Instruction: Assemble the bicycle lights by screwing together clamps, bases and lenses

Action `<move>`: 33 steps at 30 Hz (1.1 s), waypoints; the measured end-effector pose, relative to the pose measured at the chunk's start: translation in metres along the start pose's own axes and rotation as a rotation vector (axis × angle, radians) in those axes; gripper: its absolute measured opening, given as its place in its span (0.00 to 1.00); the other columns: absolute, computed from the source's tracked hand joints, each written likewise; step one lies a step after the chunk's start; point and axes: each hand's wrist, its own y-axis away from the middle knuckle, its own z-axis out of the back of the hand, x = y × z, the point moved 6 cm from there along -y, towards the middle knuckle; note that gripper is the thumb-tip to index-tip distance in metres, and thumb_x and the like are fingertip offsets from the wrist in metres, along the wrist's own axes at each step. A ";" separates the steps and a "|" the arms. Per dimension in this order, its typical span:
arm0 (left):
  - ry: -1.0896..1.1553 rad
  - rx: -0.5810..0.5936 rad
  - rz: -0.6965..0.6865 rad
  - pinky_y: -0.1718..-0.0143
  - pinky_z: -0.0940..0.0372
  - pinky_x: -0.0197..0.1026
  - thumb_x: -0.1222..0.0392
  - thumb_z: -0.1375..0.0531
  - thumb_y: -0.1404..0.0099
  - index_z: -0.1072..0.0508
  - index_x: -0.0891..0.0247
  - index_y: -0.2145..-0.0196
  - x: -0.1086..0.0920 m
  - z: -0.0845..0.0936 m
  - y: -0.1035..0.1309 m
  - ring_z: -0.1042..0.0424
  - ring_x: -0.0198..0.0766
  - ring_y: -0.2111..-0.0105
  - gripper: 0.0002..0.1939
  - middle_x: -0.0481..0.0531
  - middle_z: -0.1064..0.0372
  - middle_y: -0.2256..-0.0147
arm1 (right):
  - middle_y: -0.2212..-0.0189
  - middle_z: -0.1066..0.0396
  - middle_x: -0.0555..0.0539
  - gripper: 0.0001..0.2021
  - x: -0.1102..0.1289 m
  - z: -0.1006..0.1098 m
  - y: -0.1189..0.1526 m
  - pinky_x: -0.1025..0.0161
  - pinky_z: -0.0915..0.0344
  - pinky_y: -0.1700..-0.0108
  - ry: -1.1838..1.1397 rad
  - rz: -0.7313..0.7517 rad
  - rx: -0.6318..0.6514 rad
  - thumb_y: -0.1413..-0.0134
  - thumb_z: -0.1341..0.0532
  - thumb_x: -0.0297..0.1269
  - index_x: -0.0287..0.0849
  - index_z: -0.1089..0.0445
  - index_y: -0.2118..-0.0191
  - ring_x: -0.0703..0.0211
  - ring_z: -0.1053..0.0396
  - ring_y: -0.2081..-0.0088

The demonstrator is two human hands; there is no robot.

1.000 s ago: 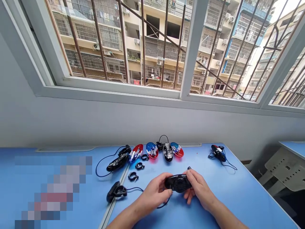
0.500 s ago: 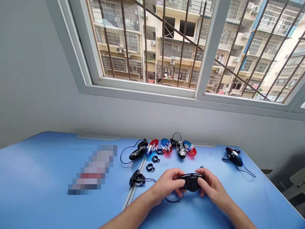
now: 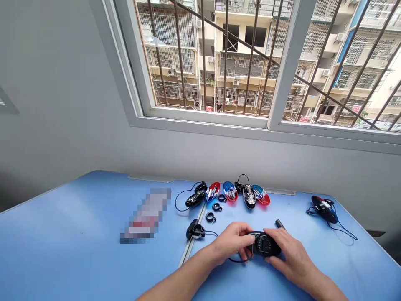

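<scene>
Right hand (image 3: 292, 254) has dropped its thumb lower — its grip, with left hand (image 3: 232, 242), holds the black device (image 3: 265, 244).

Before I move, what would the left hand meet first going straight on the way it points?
The black unit, whose near end the left hand holds. Beyond it, roughly in line, seems to be the right hand, though depth is unclear from this one view.

Black elongated device (image 3: 265, 244), held roughly left-to-right, round part (image 3: 262, 242) up, near, right of centre; black cord (image 3: 239, 261) at left.
</scene>
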 end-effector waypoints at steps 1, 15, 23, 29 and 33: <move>-0.013 -0.007 -0.003 0.81 0.38 0.34 0.60 0.41 0.52 0.30 0.66 0.68 -0.001 0.000 0.000 0.31 0.34 0.80 0.12 0.47 0.33 0.80 | 0.56 0.29 0.42 0.28 0.000 0.000 0.000 0.57 0.31 0.59 0.004 -0.004 0.000 0.52 0.40 0.26 0.45 0.43 0.44 0.50 0.31 0.56; -0.297 -0.005 -0.110 0.76 0.42 0.34 0.63 0.40 0.54 0.31 0.66 0.64 -0.018 -0.003 0.006 0.36 0.34 0.74 0.16 0.44 0.36 0.73 | 0.60 0.30 0.47 0.19 0.010 0.011 -0.010 0.62 0.37 0.63 0.041 -0.063 0.016 0.53 0.37 0.28 0.44 0.39 0.54 0.55 0.33 0.62; -0.392 -0.015 -0.214 0.68 0.38 0.37 0.66 0.47 0.54 0.32 0.65 0.59 -0.013 -0.002 0.004 0.31 0.40 0.66 0.21 0.49 0.31 0.66 | 0.61 0.29 0.45 0.21 0.008 0.010 -0.011 0.60 0.37 0.64 0.090 -0.141 0.026 0.56 0.36 0.28 0.43 0.38 0.54 0.53 0.33 0.62; -0.436 -0.022 -0.245 0.66 0.36 0.39 0.67 0.49 0.54 0.31 0.65 0.58 -0.011 -0.001 0.003 0.30 0.42 0.64 0.23 0.51 0.30 0.64 | 0.60 0.28 0.45 0.20 0.004 0.008 -0.010 0.60 0.38 0.62 0.082 -0.186 0.071 0.52 0.36 0.33 0.43 0.37 0.53 0.52 0.32 0.61; -0.502 -0.045 -0.262 0.66 0.36 0.38 0.68 0.48 0.53 0.31 0.67 0.54 -0.013 -0.003 0.008 0.31 0.40 0.66 0.26 0.52 0.30 0.62 | 0.60 0.28 0.47 0.23 0.004 0.004 -0.007 0.60 0.38 0.61 0.043 -0.206 0.120 0.56 0.33 0.34 0.44 0.36 0.52 0.52 0.32 0.60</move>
